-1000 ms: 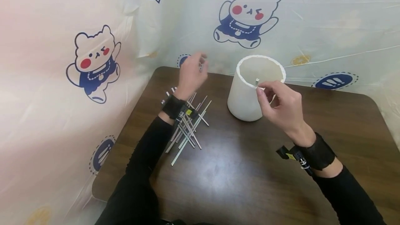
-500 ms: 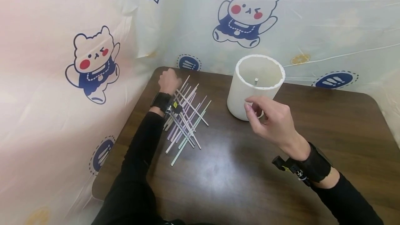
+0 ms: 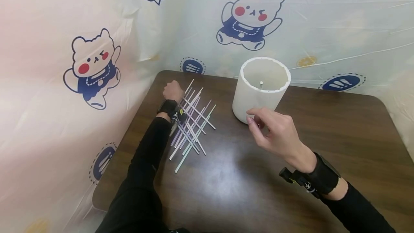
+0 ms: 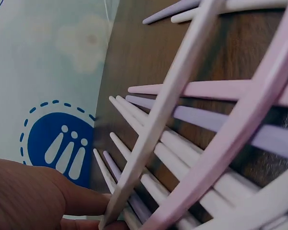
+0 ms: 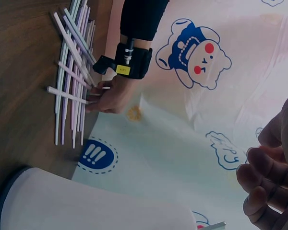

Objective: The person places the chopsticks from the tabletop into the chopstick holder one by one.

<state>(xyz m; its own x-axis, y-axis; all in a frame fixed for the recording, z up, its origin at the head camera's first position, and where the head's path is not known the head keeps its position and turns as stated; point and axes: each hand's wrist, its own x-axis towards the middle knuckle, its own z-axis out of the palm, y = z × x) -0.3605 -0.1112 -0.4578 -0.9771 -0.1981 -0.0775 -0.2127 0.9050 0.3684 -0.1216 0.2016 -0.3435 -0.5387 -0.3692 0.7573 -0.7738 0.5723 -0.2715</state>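
Note:
A pile of pastel chopsticks [image 3: 191, 125], white, pink, purple and pale green, lies crisscrossed at the table's left. My left hand [image 3: 173, 91] is at the far left side of this pile. In the left wrist view, its fingertips pinch the end of a white chopstick [image 4: 156, 120] lying across others. My right hand [image 3: 275, 130] hovers in front of a white bucket [image 3: 252, 100], thumb and fingers loosely bent, nothing between them. One chopstick [image 3: 261, 85] stands inside the bucket, its tip showing near the front rim; the rest of it is hidden.
The dark brown wooden table [image 3: 233, 197] has rounded corners. A pale curtain [image 3: 200, 17] with bear drawings hangs behind and to the left, close to the table edges.
My right hand has released the chopstick into the bucket and drawn back toward me. My left hand has come down and left, from above the pile to the chopsticks' far ends.

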